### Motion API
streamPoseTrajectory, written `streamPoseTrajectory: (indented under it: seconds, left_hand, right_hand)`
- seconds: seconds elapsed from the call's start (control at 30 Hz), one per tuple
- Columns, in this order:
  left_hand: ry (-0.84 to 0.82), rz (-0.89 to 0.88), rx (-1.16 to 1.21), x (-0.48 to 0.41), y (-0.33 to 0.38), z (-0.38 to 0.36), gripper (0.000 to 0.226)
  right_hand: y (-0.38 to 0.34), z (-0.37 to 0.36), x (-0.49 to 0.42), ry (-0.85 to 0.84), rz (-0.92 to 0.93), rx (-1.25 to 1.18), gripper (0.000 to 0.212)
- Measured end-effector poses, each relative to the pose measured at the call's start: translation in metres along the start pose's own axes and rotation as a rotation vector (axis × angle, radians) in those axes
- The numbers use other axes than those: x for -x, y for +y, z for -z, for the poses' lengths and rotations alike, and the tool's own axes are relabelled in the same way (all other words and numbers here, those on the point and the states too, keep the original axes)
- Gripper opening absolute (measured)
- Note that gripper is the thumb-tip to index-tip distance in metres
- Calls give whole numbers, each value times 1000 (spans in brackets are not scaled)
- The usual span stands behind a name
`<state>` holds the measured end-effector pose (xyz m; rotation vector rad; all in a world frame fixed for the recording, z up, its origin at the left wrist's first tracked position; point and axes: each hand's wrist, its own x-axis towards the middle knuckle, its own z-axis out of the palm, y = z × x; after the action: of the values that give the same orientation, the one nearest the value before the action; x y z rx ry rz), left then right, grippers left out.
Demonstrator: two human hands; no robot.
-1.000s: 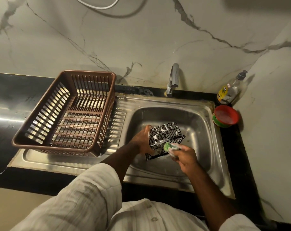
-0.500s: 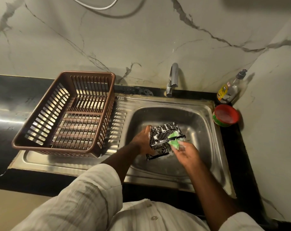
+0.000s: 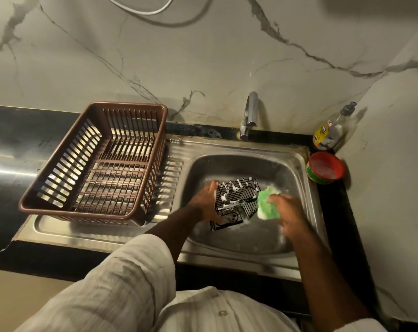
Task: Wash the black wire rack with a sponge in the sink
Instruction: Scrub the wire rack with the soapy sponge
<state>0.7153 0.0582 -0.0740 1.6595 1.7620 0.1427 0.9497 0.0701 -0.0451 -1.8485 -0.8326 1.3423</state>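
The black wire rack [image 3: 236,200], streaked with white foam, is held tilted over the basin of the steel sink [image 3: 306,212]. My left hand [image 3: 208,202] grips its left edge. My right hand [image 3: 287,214] holds a green sponge [image 3: 267,206] against the rack's right side. The right hand is blurred by motion.
A brown slatted plastic basket [image 3: 95,164] stands on the sink's drainboard at left. The tap [image 3: 249,115] rises behind the basin; no water shows. A soap bottle [image 3: 328,133] and a red tub of dish soap [image 3: 325,167] sit in the right corner by the wall.
My right hand has carried the sponge from the rack's front lower edge up and round to its right side. The left hand and the rack have stayed almost in place.
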Motion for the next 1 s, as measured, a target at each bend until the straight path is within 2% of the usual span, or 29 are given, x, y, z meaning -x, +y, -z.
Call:
streamPoseTrajectory:
  seconds: [0.1, 0.17, 0.3, 0.4, 0.5, 0.6, 0.67, 0.83, 0.93, 1.0]
  left_hand:
    - [-14, 28, -21, 3, 2, 3, 140]
    - [-32, 27, -61, 3, 3, 4, 140]
    - [-90, -2, -126, 2, 5, 12, 137]
    - [-124, -20, -177, 0, 2, 19, 135]
    - [-160, -70, -339, 0, 7, 30, 137]
    - [-227, -105, -471, -2, 18, 39, 152]
    - [-219, -191, -525, -3, 28, 36, 154]
    - [-17, -387, -687, 0, 51, 2, 121]
    - [111, -416, -646, 3, 49, -13, 94]
    - [161, -421, -627, 6, 46, -18, 88]
  right_hand:
    - [-23, 6, -5, 209, 336, 331, 8]
    - [-32, -2, -4, 191, 440, 532, 8]
    - [-25, -34, -13, -14, 425, 765, 9]
    - [-22, -45, -16, 26, 367, 901, 20]
    - [-20, -47, -23, -27, 327, 891, 24]
    - [-19, -40, -27, -74, 283, 797, 18]
    - [-17, -36, -26, -90, 267, 747, 14]
    - [-5, -37, -11, -125, 228, 595, 22]
    - [1, -34, -6, -83, 262, 569, 23]
    - [5, -29, -7, -73, 261, 490, 26]
